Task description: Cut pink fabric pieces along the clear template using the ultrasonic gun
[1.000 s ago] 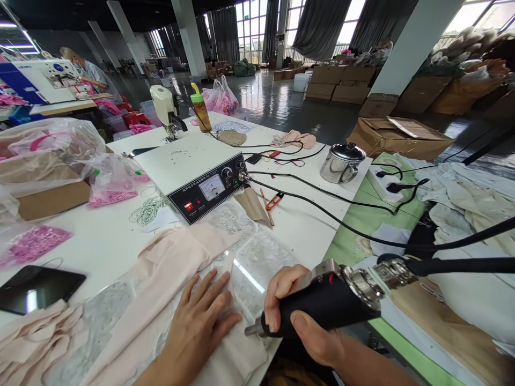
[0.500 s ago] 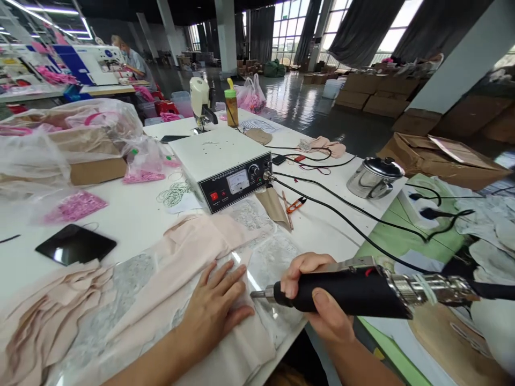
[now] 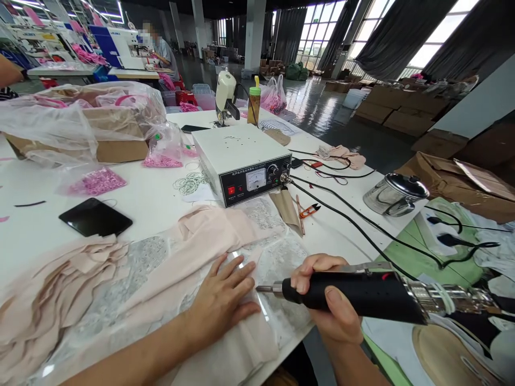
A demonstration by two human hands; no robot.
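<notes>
My left hand (image 3: 225, 297) lies with fingers spread on pale pink fabric (image 3: 229, 348), pressing it against a clear sheet (image 3: 277, 262) on the table. My right hand (image 3: 328, 300) is wrapped around the black handle of an ultrasonic spot welder handpiece (image 3: 366, 297). Its narrow metal tip points left and ends close to my left fingers, over the fabric's edge; whether it touches cannot be made out. Another folded pink piece (image 3: 193, 257) lies beyond my left hand. At the left is a layered stack of the same fabric (image 3: 68, 289).
The welder's white power box (image 3: 245, 155) sits ahead, its black cables running right past a metal mug (image 3: 396, 193). Orange thread snips (image 3: 309, 210) lie in front of it. A black phone (image 3: 95, 217) and bagged pink pieces (image 3: 98, 180) are at the left. A person (image 3: 163, 51) sits at a sewing machine behind.
The view has turned a little left, so the scene sits further right. My left hand stays flat on the fabric, and the handpiece's tip remains close beside it.
</notes>
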